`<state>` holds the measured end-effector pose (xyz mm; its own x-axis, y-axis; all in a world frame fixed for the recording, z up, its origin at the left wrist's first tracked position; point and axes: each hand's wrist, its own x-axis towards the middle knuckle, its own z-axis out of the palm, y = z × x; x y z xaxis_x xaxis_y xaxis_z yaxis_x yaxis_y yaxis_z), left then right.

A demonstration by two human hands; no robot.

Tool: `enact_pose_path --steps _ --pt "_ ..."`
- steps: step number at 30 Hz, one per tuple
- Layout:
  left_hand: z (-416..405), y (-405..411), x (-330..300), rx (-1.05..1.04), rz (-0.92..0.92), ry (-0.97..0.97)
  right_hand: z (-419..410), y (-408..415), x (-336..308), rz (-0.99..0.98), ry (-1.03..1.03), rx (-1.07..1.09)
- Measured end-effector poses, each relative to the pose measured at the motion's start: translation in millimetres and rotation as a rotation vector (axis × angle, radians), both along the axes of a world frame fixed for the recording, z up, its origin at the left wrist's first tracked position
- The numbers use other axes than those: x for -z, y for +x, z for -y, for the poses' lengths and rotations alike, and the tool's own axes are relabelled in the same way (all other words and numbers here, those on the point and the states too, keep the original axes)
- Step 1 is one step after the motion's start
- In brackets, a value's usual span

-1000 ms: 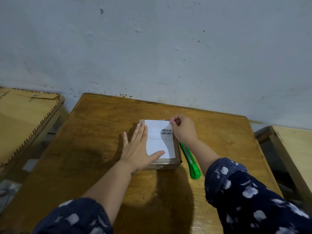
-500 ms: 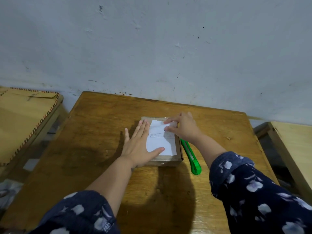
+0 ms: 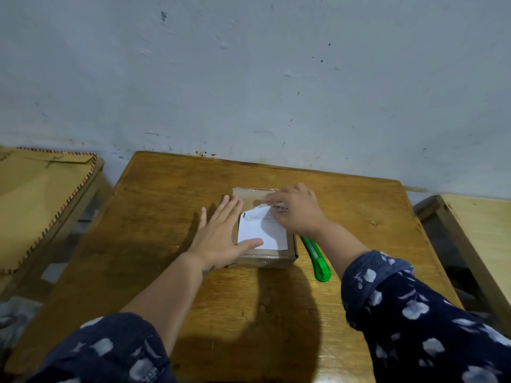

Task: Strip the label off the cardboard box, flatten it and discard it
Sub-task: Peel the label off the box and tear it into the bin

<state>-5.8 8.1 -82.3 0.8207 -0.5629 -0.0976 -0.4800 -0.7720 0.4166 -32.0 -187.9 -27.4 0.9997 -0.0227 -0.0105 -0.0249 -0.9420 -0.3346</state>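
A small flat cardboard box (image 3: 265, 257) lies in the middle of the wooden table (image 3: 154, 217). A white label (image 3: 262, 230) covers the near part of its top; the label's far edge is lifted and folded toward me, baring brown cardboard behind it. My left hand (image 3: 221, 233) presses flat on the box's left side, fingers straight, thumb lying across the label's near edge. My right hand (image 3: 297, 210) pinches the peeled far edge of the label; it is blurred with motion.
A green utility knife (image 3: 318, 262) lies on the table just right of the box. A tan envelope (image 3: 30, 194) with a striped border rests on a surface to the left. Another wooden surface (image 3: 481, 244) stands at the right. A grey wall rises behind the table.
My right hand has moved from the label's far right corner toward me, peeling the far edge of the label back and baring the cardboard. My left hand has stayed in place.
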Motion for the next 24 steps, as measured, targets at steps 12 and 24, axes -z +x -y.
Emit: enact_pose_path --steps 12,24 --pt "-21 -18 10 0.062 0.079 0.050 -22 3 -4 0.044 -0.078 -0.071" --pt "-18 -18 8 0.037 0.050 0.047 -5 -10 -6 0.032 0.186 0.054"
